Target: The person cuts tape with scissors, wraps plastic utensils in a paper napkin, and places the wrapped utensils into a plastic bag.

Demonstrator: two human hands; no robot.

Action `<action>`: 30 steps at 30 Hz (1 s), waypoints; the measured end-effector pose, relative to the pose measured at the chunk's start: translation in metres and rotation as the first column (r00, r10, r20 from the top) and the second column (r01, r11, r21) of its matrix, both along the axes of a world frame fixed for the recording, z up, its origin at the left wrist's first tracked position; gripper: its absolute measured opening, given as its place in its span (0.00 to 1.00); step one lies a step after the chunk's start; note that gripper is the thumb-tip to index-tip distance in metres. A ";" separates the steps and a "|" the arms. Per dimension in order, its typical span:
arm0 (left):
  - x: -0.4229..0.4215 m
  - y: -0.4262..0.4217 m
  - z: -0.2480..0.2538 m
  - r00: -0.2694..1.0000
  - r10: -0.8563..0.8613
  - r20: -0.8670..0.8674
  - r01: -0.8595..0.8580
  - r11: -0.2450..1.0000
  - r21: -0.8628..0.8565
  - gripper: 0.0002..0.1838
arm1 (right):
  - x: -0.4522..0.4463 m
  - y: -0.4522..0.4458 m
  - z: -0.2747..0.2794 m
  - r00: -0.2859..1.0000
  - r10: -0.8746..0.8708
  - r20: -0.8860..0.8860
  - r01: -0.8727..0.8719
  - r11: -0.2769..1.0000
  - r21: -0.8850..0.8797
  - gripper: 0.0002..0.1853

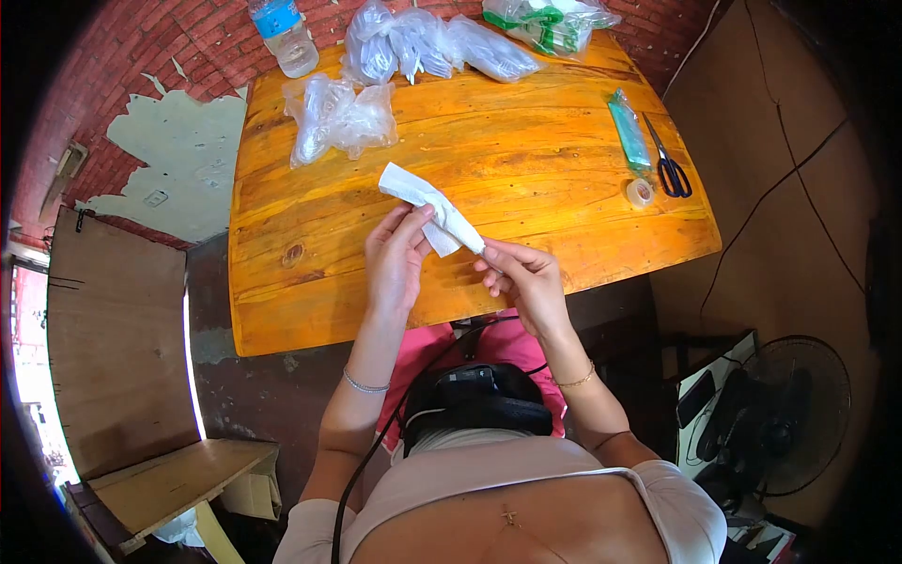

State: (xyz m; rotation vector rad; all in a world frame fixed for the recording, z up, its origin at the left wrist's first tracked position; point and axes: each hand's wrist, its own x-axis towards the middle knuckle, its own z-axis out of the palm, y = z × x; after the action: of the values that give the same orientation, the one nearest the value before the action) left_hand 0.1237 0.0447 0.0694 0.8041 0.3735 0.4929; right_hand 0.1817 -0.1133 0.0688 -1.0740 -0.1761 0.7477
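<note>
A white paper napkin (434, 211), folded or rolled into a narrow strip, is held at a slant above the near part of the wooden table (310, 310). My left hand (399, 246) pinches it around its middle, thumb on top. At its lower right tip, the fingers of my right hand (528, 280) are closed on the paper. Whether anything lies inside the napkin cannot be seen. Beyond my left hand rests a crumpled clear plastic bag (343, 117) with clear plastic pieces in it.
Along the far edge are a water bottle (284, 39), bags of plastic cutlery (404, 45) and a green-and-white plastic package (552, 21). At the right lie a teal plastic packet (629, 133), scissors (671, 167) and a tape roll (640, 194). A fan (785, 423) stands lower right.
</note>
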 end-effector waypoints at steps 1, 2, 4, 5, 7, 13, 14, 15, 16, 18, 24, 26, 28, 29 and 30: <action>0.000 0.000 -0.003 1.000 -0.004 0.002 0.004 1.000 0.018 0.11 | 0.000 0.000 -0.002 0.998 -0.036 0.053 0.036 0.999 -0.004 0.10; 0.000 -0.001 -0.005 1.000 -0.008 0.004 0.007 0.999 0.037 0.13 | 0.000 0.001 -0.004 0.992 -0.071 0.106 0.071 0.997 -0.005 0.10; 0.000 -0.005 0.002 0.999 -0.032 0.034 0.031 0.999 0.024 0.15 | -0.002 0.003 -0.004 0.964 -0.134 0.229 0.143 0.990 -0.023 0.09; 0.000 -0.007 0.005 0.998 -0.045 0.050 0.045 0.999 0.018 0.17 | -0.004 0.004 -0.001 0.941 -0.161 0.299 0.181 0.983 -0.038 0.08; -0.001 -0.008 0.007 0.997 -0.065 0.049 0.064 0.998 0.010 0.19 | -0.008 0.005 0.005 0.891 -0.189 0.412 0.242 0.967 -0.080 0.08; -0.004 -0.012 0.010 0.991 -0.128 0.041 0.131 0.988 -0.079 0.19 | -0.010 0.003 0.004 0.465 -0.157 0.871 0.450 0.890 -0.080 0.11; -0.005 -0.013 0.009 0.987 -0.156 0.027 0.158 0.984 -0.085 0.20 | -0.010 0.003 0.006 0.347 -0.153 0.925 0.474 0.880 -0.033 0.12; -0.006 -0.014 0.010 0.986 -0.162 0.027 0.163 0.982 -0.089 0.20 | -0.010 0.003 0.008 0.222 -0.144 0.964 0.492 0.870 0.017 0.13; -0.006 -0.016 0.011 0.986 -0.167 0.027 0.169 0.981 -0.094 0.20 | -0.010 0.002 0.009 0.190 -0.128 0.973 0.489 0.872 0.019 0.14; -0.005 -0.017 0.011 0.984 -0.176 0.029 0.179 0.978 -0.110 0.20 | -0.010 0.000 0.010 0.126 -0.095 0.988 0.483 0.876 0.022 0.15; -0.007 -0.020 0.014 0.973 -0.208 0.103 0.224 0.957 -0.185 0.21 | -0.003 -0.003 0.011 -0.042 -0.027 0.999 0.410 0.911 0.042 0.18; -0.009 -0.019 0.019 0.968 -0.210 0.139 0.240 0.937 -0.255 0.21 | -0.001 -0.004 0.011 -0.082 -0.014 0.997 0.386 0.921 0.045 0.18; -0.010 -0.023 0.025 0.969 -0.219 0.114 0.234 0.961 -0.147 0.21 | 0.001 -0.004 0.012 -0.119 0.006 0.993 0.364 0.930 0.039 0.17; -0.010 -0.025 0.026 0.970 -0.221 0.100 0.231 0.969 -0.093 0.21 | 0.001 -0.004 0.013 -0.134 0.020 0.991 0.356 0.934 0.029 0.17; -0.010 -0.027 0.026 0.973 -0.211 0.089 0.217 0.974 -0.065 0.21 | 0.001 -0.005 0.013 -0.149 0.036 0.988 0.347 0.938 0.019 0.17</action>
State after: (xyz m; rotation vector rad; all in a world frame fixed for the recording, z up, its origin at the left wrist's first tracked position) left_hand 0.1139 0.0182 0.0949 0.7399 0.2247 0.3069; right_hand 0.1824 -0.1181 0.0816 -1.7273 -1.3470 -0.5931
